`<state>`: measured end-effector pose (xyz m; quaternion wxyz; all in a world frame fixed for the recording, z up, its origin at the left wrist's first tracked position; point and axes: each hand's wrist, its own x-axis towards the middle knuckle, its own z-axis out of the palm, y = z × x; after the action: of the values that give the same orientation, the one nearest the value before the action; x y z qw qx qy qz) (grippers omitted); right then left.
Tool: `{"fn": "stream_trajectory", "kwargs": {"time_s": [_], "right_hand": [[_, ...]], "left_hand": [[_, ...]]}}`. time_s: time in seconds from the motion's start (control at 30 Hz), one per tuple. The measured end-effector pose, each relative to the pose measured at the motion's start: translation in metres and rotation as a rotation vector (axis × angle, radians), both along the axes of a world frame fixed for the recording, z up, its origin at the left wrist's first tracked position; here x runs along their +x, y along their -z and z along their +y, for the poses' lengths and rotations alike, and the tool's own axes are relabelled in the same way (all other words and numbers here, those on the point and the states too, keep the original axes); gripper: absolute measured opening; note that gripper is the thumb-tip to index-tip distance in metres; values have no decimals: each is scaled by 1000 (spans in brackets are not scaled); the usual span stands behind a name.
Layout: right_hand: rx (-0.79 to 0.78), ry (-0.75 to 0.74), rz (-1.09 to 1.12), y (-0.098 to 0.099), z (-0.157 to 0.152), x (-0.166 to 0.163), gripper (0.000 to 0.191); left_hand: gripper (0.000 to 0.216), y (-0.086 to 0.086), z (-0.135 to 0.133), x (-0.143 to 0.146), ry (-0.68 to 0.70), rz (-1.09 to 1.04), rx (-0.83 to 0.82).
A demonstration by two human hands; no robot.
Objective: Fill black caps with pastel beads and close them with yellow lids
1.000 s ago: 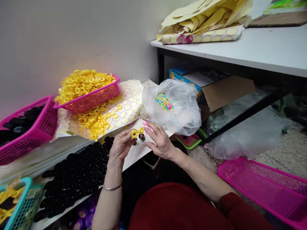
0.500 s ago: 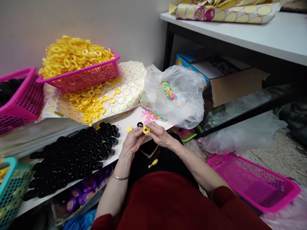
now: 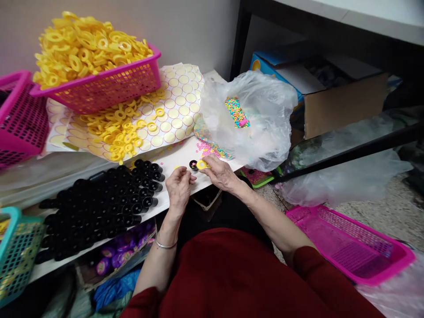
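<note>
In my right hand [image 3: 220, 173] a small yellow plastic ring [image 3: 201, 164] is pinched between thumb and fingertips, with a pale centre showing. Just left of the ring a black cup [image 3: 193, 165] stands upright on the white table, with something small and pink in its mouth. My left hand [image 3: 179, 187] is on the cup's other side, at the table edge, its fingers loosely bent and apart with nothing visible in them. Under its fingertips peeks the edge of a yellow disc [image 3: 177, 167]. Tiny pink beads [image 3: 207, 148] lie scattered behind the cup.
Many black cups [image 3: 99, 207] crowd the table's left. Behind them are loose yellow rings [image 3: 124, 128], sticker sheets [image 3: 180, 99] and a heaped pink basket [image 3: 109, 88]. A plastic bag [image 3: 265, 119] with coloured beads lies right. A pink basket [image 3: 347, 247] sits lower right.
My hands have parted; the left has let go of the yellow ring and moved left over the yellow disc. The right keeps the ring beside the cup. The yellow piece over my lap is gone.
</note>
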<state>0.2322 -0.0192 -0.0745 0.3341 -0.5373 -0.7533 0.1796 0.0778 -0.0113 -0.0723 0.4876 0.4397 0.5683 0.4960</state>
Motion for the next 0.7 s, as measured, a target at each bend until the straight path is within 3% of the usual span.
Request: {"fn": "stream_trajectory", "kwargs": {"time_s": [0.2,0.33,0.7], "right_hand": [[-119,-26,-305,-17,20,-15,16],[-159,-54,-408,-21,26,-21,19],[-219,-68,-443,-23,27,-20,21]], "left_hand": [[31,19,-5,3,85,176,-100],[28,23,-3,7,95,172,-136],[25,30,10,11,86,139,-56]]}}
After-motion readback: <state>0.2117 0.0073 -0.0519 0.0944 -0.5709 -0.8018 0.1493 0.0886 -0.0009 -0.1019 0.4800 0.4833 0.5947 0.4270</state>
